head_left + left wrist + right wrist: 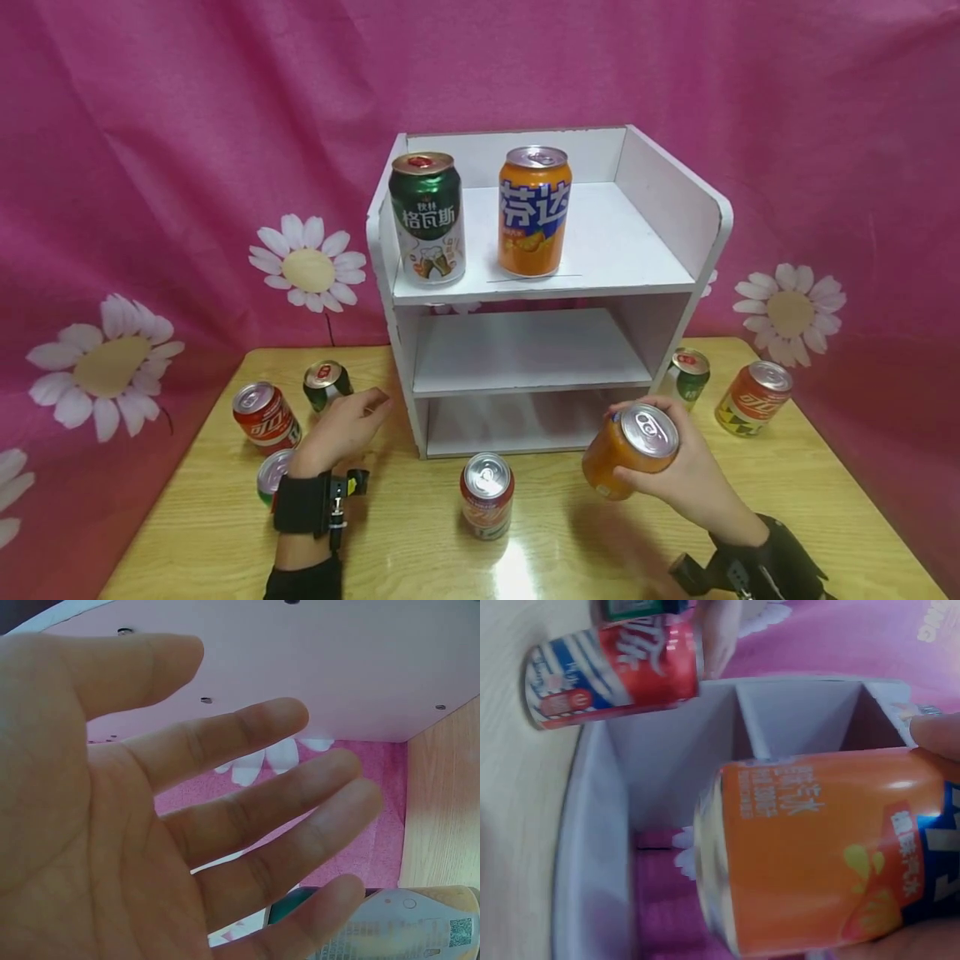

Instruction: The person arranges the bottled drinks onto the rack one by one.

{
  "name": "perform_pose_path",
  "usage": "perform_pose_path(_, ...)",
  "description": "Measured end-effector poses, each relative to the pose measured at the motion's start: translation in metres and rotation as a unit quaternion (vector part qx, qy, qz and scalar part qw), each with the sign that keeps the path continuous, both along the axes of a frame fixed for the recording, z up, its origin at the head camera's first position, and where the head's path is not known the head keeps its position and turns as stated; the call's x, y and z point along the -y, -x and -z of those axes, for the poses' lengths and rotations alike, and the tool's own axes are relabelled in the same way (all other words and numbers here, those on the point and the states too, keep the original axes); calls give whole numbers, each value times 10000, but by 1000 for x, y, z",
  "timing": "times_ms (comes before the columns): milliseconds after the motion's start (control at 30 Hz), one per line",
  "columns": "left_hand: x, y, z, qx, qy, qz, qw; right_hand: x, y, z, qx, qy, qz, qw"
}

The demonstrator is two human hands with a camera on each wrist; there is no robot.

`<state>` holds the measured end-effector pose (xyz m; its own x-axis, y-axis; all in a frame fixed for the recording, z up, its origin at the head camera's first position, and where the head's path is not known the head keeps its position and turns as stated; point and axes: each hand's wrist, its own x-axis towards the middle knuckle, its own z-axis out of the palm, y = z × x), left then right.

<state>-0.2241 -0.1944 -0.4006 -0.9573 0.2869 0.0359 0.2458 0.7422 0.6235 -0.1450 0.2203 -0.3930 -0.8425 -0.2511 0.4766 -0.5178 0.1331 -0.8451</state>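
Note:
My right hand [693, 479] grips an orange soda can [618, 462], tilted and lifted in front of the white shelf [600, 233]. In the right wrist view, the label of this orange can [802, 855] faces the camera. My left hand [348, 429] holds nothing; its fingers are spread and loosely bent in the left wrist view, beside the shelf's left side. Nearest to it stands a green can [326, 383], partly hidden behind the hand. A red cola can [487, 500] stands on the table before the shelf, between both hands.
On the top shelf stand a green-and-white can [427, 221] and another orange can [535, 221]. Left on the table are a red can [266, 421] and a partly hidden can [273, 475]. A green can [688, 382] and a red-yellow can [753, 400] stand right of the shelf.

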Motion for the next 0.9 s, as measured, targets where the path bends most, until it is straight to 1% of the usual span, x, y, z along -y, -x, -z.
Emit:
perform_pose_path(167, 0, 1, -1, -27, -6, -1, 10000, -4, 1, -15, 88, -37, -70, 9999)
perform_pose_path(333, 0, 0, 0, -18, 15, -5, 10000, -7, 2, -26, 96, -64, 163, 9998)
perform_pose_path(400, 0, 0, 1, -9, 26, -13, 10000, -8, 3, -32, 86, 24, 117, 9999)
perform_pose_path(500, 0, 0, 1, 3, 28, -7, 10000, -12, 6, -41, -11, 128, -192, 9997)
perform_pose_path(600, 0, 0, 2, -6, 17, -5, 10000, -15, 9, -53, -185, 72, -424, 9989)
perform_pose_path(800, -1, -1, 0, -36, 17, 0, 10000, -19, 17, -82, -437, -232, -513, 9975)
perform_pose_path(900, 0, -2, -1, -21, 25, 4, 10000, -20, 22, -99, -401, -256, -528, 9975)
